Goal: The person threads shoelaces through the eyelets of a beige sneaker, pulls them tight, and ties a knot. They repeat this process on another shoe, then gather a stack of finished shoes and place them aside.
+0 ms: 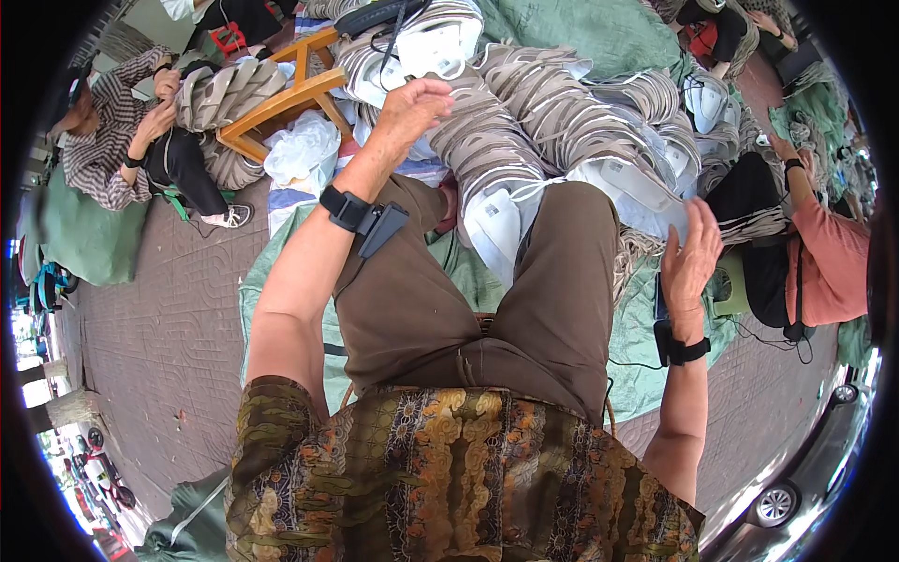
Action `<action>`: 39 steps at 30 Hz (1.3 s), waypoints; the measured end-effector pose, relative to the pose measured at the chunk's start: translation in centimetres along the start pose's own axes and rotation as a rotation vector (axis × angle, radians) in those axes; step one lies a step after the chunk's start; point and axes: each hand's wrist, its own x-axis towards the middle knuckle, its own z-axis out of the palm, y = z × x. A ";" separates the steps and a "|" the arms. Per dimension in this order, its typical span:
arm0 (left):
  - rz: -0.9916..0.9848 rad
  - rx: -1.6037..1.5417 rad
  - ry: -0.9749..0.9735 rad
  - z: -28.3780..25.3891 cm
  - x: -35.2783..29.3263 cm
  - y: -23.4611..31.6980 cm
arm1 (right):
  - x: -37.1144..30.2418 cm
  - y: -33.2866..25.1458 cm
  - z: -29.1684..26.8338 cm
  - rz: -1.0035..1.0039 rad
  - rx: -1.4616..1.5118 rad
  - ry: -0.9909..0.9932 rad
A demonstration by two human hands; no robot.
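Observation:
Bundles of nested, curved grey-beige fabric pieces (pixel 562 117) with white edges lie in long rows before my knees; I cannot tell their exact kind. My left hand (pixel 407 114) is raised over the left row, fingers loosely bent and nothing visible in them. Just beyond it is a white end piece (pixel 440 45) with a black cord by it. On the right, my right hand (pixel 691 258) has its fingers stretched and thumb apart, beside the edge of a white-faced bundle (pixel 623 192). Another white end piece (pixel 494 223), with a white tie, hangs between my knees.
A wooden stool (pixel 281 98) lies tipped at the far left, near a white plastic bag (pixel 304 150). One person (pixel 108 140) sits at left, another in a salmon top (pixel 829 267) at right. Green sheeting (pixel 646 375) covers paving; a car (pixel 796 487) stands at lower right.

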 end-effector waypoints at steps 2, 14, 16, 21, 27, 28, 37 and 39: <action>-0.035 -0.050 0.093 -0.6 0.5 -0.4 | 0.4 -1.7 -0.6 -0.084 0.273 -0.148; 0.129 -0.528 0.168 0.7 1.7 5.3 | 9.2 6.2 12.6 0.193 0.627 -0.561; 0.095 -0.498 0.246 0.4 2.4 3.8 | 9.9 6.1 11.5 0.115 0.686 -0.697; -0.105 -0.483 0.617 -2.8 6.7 -6.7 | 9.4 1.1 4.0 -0.015 0.703 -0.853; -0.328 -0.301 0.600 -3.0 10.0 -10.2 | 8.0 -4.7 1.2 -0.117 0.773 -0.807; -0.354 -0.305 0.539 -3.2 10.4 -10.5 | 8.2 -5.8 1.8 -0.132 0.759 -0.771; -0.389 -0.282 0.311 -4.3 14.6 -12.4 | 9.9 -7.8 9.5 -0.208 0.364 -0.804; -0.362 -0.305 0.261 -4.2 16.1 -13.1 | 9.8 -6.8 10.3 -0.139 0.389 -0.869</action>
